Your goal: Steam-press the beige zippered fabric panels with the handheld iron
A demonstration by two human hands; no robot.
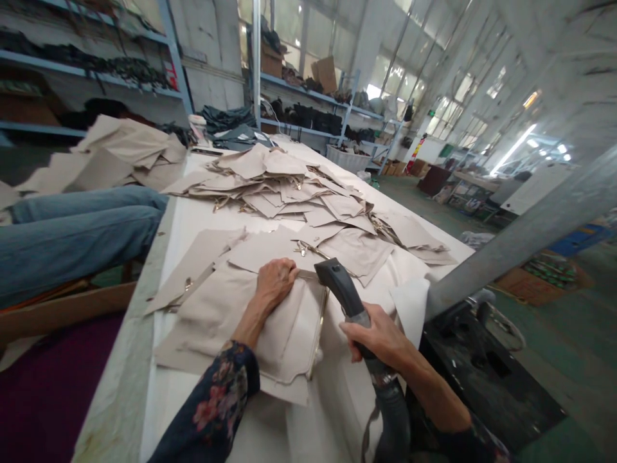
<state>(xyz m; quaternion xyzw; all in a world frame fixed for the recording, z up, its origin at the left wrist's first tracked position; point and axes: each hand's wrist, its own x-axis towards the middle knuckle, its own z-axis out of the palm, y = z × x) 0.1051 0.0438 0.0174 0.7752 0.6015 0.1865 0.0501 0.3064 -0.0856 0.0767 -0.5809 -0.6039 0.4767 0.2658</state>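
My left hand (276, 283) is closed at the upper edge of a beige fabric piece (231, 321) lying on the table. A metal zipper (321, 328) runs down the right side of that piece. My right hand (380, 334) is wrapped round the grip of a black handheld thread trimmer (340, 283) with a thick hose (393, 418). The trimmer's head is just right of my left hand, close to the fabric's top right corner; whether they touch, I cannot tell. Beyond both hands lies a zipper end with metal pulls (303, 248).
A heap of beige zippered pieces (289, 186) covers the middle of the white table (193, 222). More beige fabric (120, 154) is piled at the left, above a person's jeans-clad legs (81, 238). A slanting metal post (520, 225) and a black machine box (486, 379) stand at right.
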